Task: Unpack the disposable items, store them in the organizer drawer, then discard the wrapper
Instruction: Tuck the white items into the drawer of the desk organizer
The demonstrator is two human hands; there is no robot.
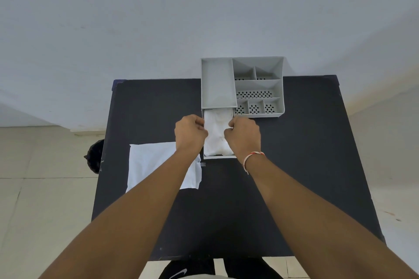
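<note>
both curled hands on white items in drawer

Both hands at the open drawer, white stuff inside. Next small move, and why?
Probably let go and push the drawer shut: the white items already lie inside it, both hands (left, right) are at its sides, and the wrapper waits on the table.

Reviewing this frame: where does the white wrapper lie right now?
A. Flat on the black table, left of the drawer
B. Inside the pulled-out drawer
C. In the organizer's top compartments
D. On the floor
A. The wrapper lies flat on the black table, partly under the left forearm, left of the open drawer, which holds white items.
</note>
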